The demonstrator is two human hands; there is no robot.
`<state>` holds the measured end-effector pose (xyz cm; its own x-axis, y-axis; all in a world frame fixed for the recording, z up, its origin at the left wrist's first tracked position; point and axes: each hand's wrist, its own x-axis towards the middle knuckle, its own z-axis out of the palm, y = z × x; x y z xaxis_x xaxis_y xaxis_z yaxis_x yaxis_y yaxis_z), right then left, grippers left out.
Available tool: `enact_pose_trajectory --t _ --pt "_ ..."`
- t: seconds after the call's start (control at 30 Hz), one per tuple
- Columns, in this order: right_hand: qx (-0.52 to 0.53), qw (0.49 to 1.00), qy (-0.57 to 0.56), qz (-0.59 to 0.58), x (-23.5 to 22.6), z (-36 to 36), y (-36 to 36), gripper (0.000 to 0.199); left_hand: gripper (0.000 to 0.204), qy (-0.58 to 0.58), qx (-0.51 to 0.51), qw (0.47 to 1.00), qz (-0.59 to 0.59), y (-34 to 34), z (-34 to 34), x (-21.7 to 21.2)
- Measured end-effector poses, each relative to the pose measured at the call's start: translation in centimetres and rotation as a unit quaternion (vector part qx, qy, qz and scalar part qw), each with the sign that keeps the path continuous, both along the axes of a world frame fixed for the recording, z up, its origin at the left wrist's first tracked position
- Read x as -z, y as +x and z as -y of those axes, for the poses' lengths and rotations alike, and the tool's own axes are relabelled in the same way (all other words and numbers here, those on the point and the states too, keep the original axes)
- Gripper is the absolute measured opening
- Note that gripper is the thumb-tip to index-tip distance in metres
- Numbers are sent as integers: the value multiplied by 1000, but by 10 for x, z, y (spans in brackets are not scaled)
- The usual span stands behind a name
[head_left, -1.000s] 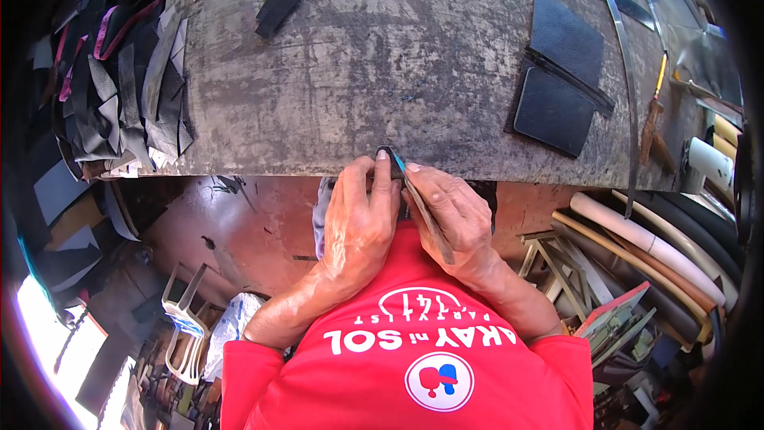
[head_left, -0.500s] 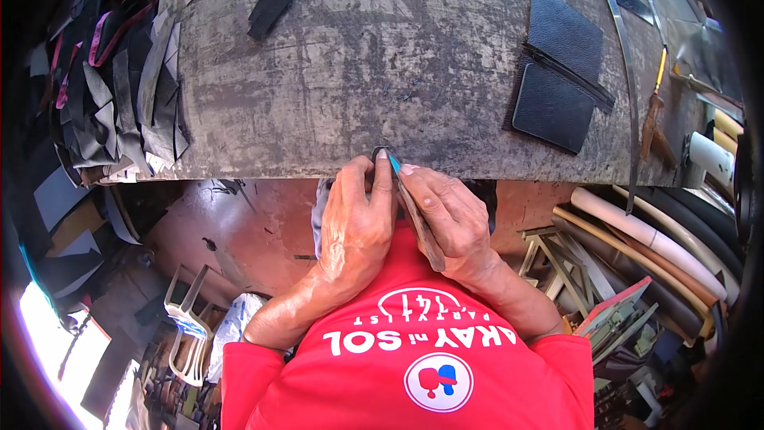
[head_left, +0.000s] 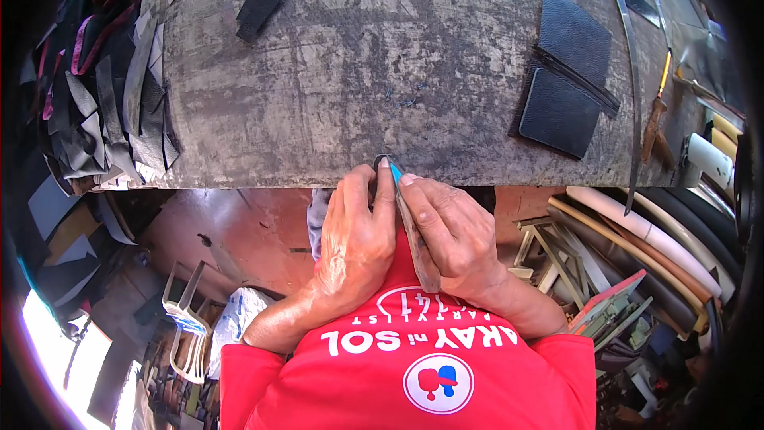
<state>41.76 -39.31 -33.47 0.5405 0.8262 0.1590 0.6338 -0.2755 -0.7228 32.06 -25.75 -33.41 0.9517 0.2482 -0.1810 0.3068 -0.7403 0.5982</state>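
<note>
My left hand (head_left: 356, 232) presses its fingertips on a small dark scrap (head_left: 380, 162) at the near edge of the worn grey workbench (head_left: 374, 80). My right hand (head_left: 455, 232) grips a long flat grey blade (head_left: 415, 239) with a blue tip. The tip lies against the scrap, right beside my left fingers. Both hands touch each other at the bench edge, and most of the scrap is hidden under the fingers.
Two black leather panels (head_left: 567, 72) lie at the right of the bench, a black strip (head_left: 261, 1) at the back left. A long metal ruler (head_left: 629, 72) and a yellow-handled tool (head_left: 657, 115) lie at the right edge. Dark offcuts (head_left: 103, 111) are piled left, rolls (head_left: 637, 231) are stacked below right.
Both hands stay together at the bench edge with the blade on the scrap. The fingertips have shifted only very slightly.
</note>
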Motion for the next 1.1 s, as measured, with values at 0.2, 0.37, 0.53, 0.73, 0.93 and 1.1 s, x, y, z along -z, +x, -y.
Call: enact_pose_trajectory --t 0.2,0.37,0.53,0.73,0.93,1.1 --pt "12 1000 4 -29 0 0 2 50 51 -4 4 1000 2 -2 -2 1" --pt "61 996 48 -34 14 -9 4 45 52 4 12 1000 16 -3 -5 2" --pt "92 990 81 -66 22 -6 11 35 57 18 35 999 -3 -3 -19 -2" --pt "82 988 102 -84 23 3 9 35 57 41 64 997 9 -3 -25 -1" --pt "66 991 82 -82 19 0 11 39 57 50 64 997 10 -3 -22 0" --pt "64 992 76 -77 17 0 9 39 55 53 62 997 7 -3 -21 0"
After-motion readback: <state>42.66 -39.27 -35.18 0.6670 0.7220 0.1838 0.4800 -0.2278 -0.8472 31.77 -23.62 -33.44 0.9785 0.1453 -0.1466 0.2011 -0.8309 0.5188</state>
